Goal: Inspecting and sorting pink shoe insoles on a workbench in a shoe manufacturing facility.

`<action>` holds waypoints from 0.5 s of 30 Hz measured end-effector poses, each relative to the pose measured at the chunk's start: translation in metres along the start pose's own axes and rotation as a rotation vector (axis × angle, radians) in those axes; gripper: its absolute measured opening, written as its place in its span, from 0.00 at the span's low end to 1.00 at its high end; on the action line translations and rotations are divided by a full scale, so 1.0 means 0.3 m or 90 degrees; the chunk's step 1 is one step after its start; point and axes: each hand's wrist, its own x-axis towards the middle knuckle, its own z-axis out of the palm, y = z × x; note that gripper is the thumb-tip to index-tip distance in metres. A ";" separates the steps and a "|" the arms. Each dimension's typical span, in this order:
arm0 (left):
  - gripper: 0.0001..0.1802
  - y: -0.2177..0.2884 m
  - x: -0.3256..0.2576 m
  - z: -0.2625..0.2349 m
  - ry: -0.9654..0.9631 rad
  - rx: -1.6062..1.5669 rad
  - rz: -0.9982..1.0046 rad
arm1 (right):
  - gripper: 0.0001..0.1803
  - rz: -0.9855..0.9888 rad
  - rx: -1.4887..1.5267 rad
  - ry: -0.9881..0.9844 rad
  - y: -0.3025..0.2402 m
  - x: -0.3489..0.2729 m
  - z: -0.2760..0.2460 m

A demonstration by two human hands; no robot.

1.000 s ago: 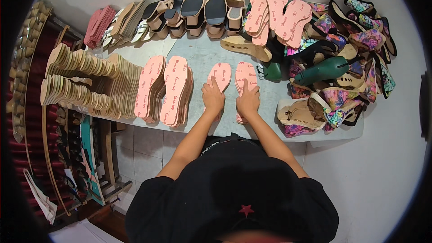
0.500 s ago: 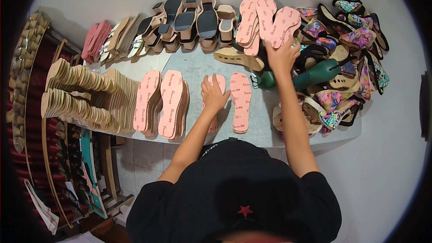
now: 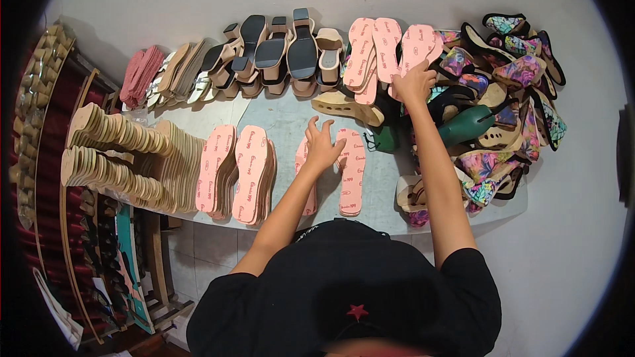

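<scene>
My left hand (image 3: 322, 149) is over the near middle of the table, its fingers spread and slightly curled. It partly covers a pink printed insole (image 3: 309, 205), and its thumb reaches the edge of a second pink insole stack (image 3: 351, 178) on its right. My right hand (image 3: 415, 86) is stretched to the back right. Its fingers close round the near end of a pink insole pile (image 3: 417, 43); how many it grips is hidden. Two more groups of pink insoles, a middle one (image 3: 386, 43) and a left one (image 3: 361, 46), lie beside that pile.
Tall pink insole stacks (image 3: 250, 172) and rows of beige sole pieces (image 3: 126, 158) stand at left. Heeled sandals (image 3: 302, 53) line the back. Colourful wedge shoes (image 3: 489, 158) heap at right around a green shoe last (image 3: 466, 125). A tan wedge sole (image 3: 347, 107) lies mid-table.
The whole view has shifted, so the table sits lower. My left hand has moved forward and right, with its fingers more spread. My right hand has moved a little farther over the back insole pile.
</scene>
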 end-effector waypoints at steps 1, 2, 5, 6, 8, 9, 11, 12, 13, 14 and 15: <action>0.34 0.002 0.006 0.001 -0.002 -0.001 0.002 | 0.45 -0.023 0.004 0.031 0.004 -0.014 -0.006; 0.33 0.013 0.020 -0.003 0.000 -0.039 0.021 | 0.45 -0.020 0.003 0.035 0.012 -0.035 -0.013; 0.31 0.048 0.079 -0.036 -0.065 -0.240 0.014 | 0.47 -0.244 0.203 0.055 0.037 -0.138 0.000; 0.31 0.055 0.098 -0.048 -0.131 -0.401 -0.011 | 0.46 -0.282 0.267 0.016 0.025 -0.197 -0.005; 0.33 0.063 0.131 -0.059 -0.184 -0.614 -0.024 | 0.45 -0.350 0.354 -0.075 0.008 -0.319 -0.005; 0.35 0.096 0.134 -0.075 -0.243 -0.826 -0.032 | 0.45 -0.375 0.375 -0.123 0.014 -0.368 0.002; 0.45 0.139 0.119 -0.081 -0.227 -0.995 -0.032 | 0.44 -0.437 0.367 -0.165 0.024 -0.461 0.034; 0.43 0.138 0.112 -0.083 -0.261 -1.055 -0.007 | 0.43 -0.445 0.404 -0.216 0.017 -0.497 0.034; 0.42 0.136 0.103 -0.086 -0.295 -1.114 0.019 | 0.43 -0.446 0.405 -0.219 0.013 -0.531 0.038; 0.42 0.130 0.090 -0.083 -0.293 -1.114 0.018 | 0.42 -0.402 0.434 -0.219 0.014 -0.561 0.044; 0.41 0.121 0.072 -0.077 -0.268 -1.100 0.008 | 0.41 -0.359 0.463 -0.218 0.019 -0.584 0.049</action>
